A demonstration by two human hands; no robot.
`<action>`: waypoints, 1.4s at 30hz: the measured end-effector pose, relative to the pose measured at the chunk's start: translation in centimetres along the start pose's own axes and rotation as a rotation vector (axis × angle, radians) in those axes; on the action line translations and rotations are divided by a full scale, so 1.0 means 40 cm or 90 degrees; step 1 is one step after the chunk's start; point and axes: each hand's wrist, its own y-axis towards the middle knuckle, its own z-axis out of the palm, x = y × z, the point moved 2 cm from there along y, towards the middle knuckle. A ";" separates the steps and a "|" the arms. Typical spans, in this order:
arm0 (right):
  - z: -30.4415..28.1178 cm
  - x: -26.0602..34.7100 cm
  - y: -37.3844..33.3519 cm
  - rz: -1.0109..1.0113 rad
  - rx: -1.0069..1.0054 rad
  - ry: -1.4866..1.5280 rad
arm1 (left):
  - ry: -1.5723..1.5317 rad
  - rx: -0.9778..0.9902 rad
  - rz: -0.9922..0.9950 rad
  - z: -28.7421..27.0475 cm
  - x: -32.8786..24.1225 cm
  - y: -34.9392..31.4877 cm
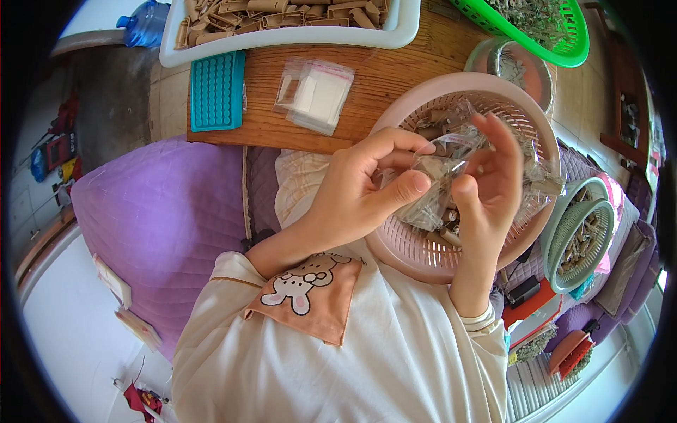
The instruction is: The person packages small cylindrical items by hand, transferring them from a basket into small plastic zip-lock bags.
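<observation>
Over a pink slotted basket (395, 247), my left hand (352, 187) grips a small clear plastic bag (448, 163) between thumb and fingers. On the bag's other side is my right hand (493, 190), its thumb and index finger spread apart and its other fingers partly bent. Whether those bent fingers touch the bag cannot be made out. Beneath both hands, the basket holds several clear packets (532, 194) and brownish pieces (451, 236), partly hidden by the hands and film.
On the wooden table (264, 92) lie a stack of clear bags with white inserts (321, 95) and a teal molded tray (217, 92). A white tub (296, 34) holds brown pieces. At right stand a green basket (575, 42), a glass bowl (539, 77) and pale green baskets (564, 278).
</observation>
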 end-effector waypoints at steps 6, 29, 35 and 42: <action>0.012 -0.002 -0.041 0.180 0.161 0.114 | 0.055 -0.002 0.130 0.007 0.040 0.001; 0.024 0.055 -0.032 -0.216 0.284 -0.558 | 0.668 -0.061 0.580 0.005 -0.062 0.023; 0.024 0.062 -0.028 -0.173 0.273 -0.498 | 0.599 -0.040 0.509 -0.030 -0.070 0.061; -0.010 0.051 -0.032 -0.069 0.163 -0.225 | 0.074 -0.191 0.359 -0.119 -0.054 0.093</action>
